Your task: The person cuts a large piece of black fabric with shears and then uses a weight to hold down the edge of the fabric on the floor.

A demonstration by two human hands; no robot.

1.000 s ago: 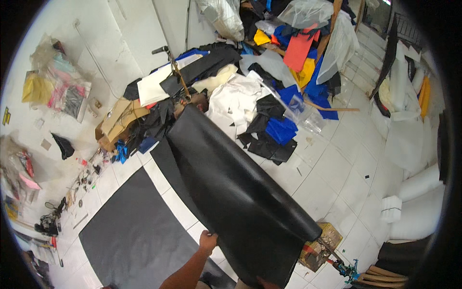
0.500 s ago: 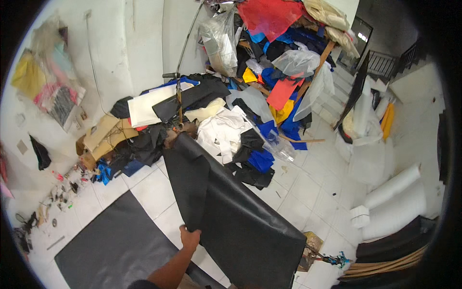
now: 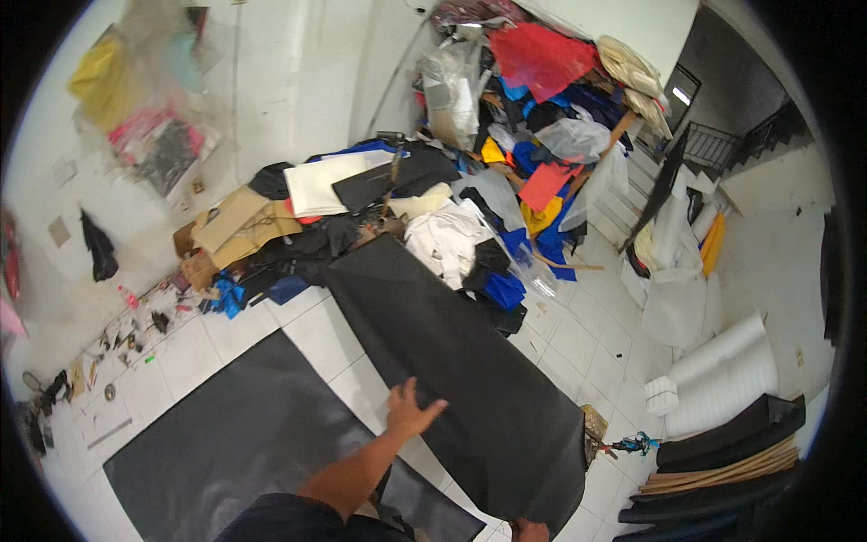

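Black slanting sheet (image 3: pixel 479 370) has its near edge at the right hand (image 3: pixel 530 529), whose grip I cannot tell. The left hand (image 3: pixel 414 412), its grip wide, is at the sheet's side, perhaps for steadying. Beyond, cloth scraps (image 3: pixel 444 242) heap by the wall (image 3: pixel 298 81), probably for freeing floor (image 3: pixel 199 352).

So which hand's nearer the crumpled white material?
Left. The left hand is short of the crumpled white material; the right hand is farther back, at the near end of the black roll.

Plain black sheet (image 3: pixel 479 379), white floor tiles (image 3: pixel 325 336), red cloth (image 3: pixel 545 61)
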